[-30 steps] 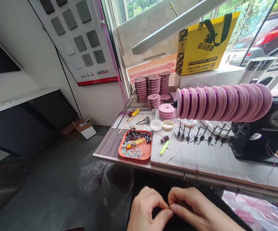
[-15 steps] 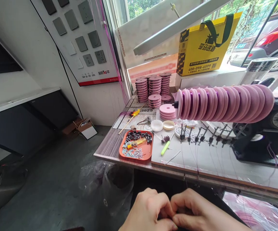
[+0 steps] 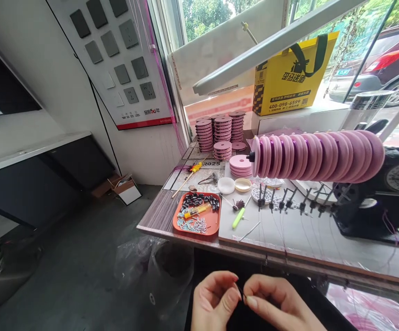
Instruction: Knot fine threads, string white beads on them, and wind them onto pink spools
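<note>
My left hand (image 3: 215, 301) and my right hand (image 3: 277, 305) meet low in front of the table edge, over dark cloth on my lap. Both pinch thumb against forefinger at the same spot, on something thin and dark, too small to name. Fine threads hang over the table edge from a row of small black weights (image 3: 291, 202). Above them a long row of pink spools (image 3: 318, 155) sits on a black machine (image 3: 375, 209).
An orange tray (image 3: 211, 221) of small dark and silver parts lies at the table's front left. Behind it are a green-handled tool (image 3: 238, 217), two small dishes (image 3: 234, 185) and stacks of pink spools (image 3: 222, 131). A yellow bag (image 3: 291, 76) stands by the window. A clear plastic bag (image 3: 158, 271) sits on the floor.
The view has tilted up slightly. My hands, pressed close together before, have opened a little and now pinch with the fingertips further apart.
</note>
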Motion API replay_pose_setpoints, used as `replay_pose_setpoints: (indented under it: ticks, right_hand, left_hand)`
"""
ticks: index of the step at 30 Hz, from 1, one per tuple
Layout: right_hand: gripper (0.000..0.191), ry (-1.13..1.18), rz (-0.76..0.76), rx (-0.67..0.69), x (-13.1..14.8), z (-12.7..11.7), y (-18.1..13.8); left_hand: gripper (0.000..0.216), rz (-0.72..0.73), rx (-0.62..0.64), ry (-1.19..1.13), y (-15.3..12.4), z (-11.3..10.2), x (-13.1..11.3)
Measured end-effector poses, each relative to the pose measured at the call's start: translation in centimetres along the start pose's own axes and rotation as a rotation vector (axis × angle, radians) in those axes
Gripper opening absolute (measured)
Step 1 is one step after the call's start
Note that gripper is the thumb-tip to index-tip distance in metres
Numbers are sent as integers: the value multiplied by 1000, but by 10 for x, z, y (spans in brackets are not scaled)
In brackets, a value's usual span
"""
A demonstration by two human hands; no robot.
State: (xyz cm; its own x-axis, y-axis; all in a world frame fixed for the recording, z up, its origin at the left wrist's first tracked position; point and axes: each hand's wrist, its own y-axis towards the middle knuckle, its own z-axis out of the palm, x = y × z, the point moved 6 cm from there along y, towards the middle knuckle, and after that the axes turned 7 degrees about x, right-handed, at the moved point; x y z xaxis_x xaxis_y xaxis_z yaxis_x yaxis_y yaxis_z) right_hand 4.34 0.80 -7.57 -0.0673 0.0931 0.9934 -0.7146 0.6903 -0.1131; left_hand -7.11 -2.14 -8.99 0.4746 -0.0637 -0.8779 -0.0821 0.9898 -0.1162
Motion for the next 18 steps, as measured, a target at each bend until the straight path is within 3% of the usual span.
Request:
replay_pose_setpoints:
  ticks: [9,18]
  right_hand:
    - [42,-82,-28,-14,-8,6,0]
    - [45,-131,-15,-15,-5,6,-1]
  left_hand:
    - [25,88,-152,145,-4,5,-9]
    - [25,157,-136,186,-4,4,-11]
